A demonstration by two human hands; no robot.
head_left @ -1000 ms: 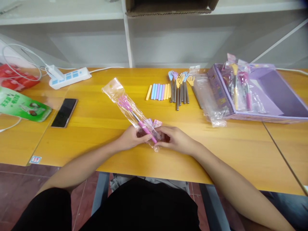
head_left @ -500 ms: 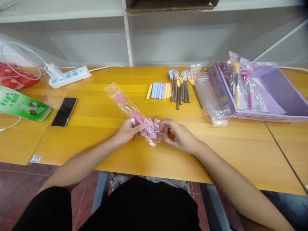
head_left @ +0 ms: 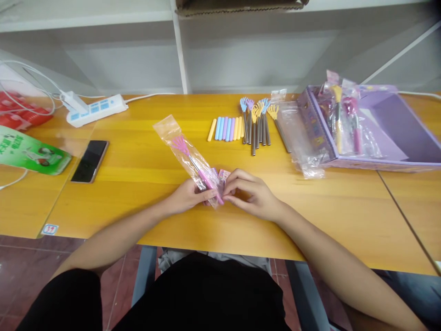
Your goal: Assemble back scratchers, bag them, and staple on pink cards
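Note:
A pink back scratcher in a clear plastic sleeve (head_left: 186, 154) lies slanted on the yellow table (head_left: 144, 156), claw end pointing up-left. My left hand (head_left: 188, 196) pinches the sleeve's near end at the pink handle. My right hand (head_left: 253, 193) has its fingertips closed on the same end from the right, beside a small pink label (head_left: 223, 174). Both hands rest on the table close to its front edge.
Farther back lie a row of pastel handles (head_left: 225, 129) and several metal back scratchers (head_left: 257, 124). Empty clear sleeves (head_left: 299, 138) and a purple box (head_left: 375, 128) with packed scratchers sit right. A phone (head_left: 90, 160), power strip (head_left: 93, 109) and green packet (head_left: 29, 151) lie left.
The sleeved scratcher has turned over and back in my fingers, its claw showing flat again. My right hand's fingertips have closed in on the sleeve's near end.

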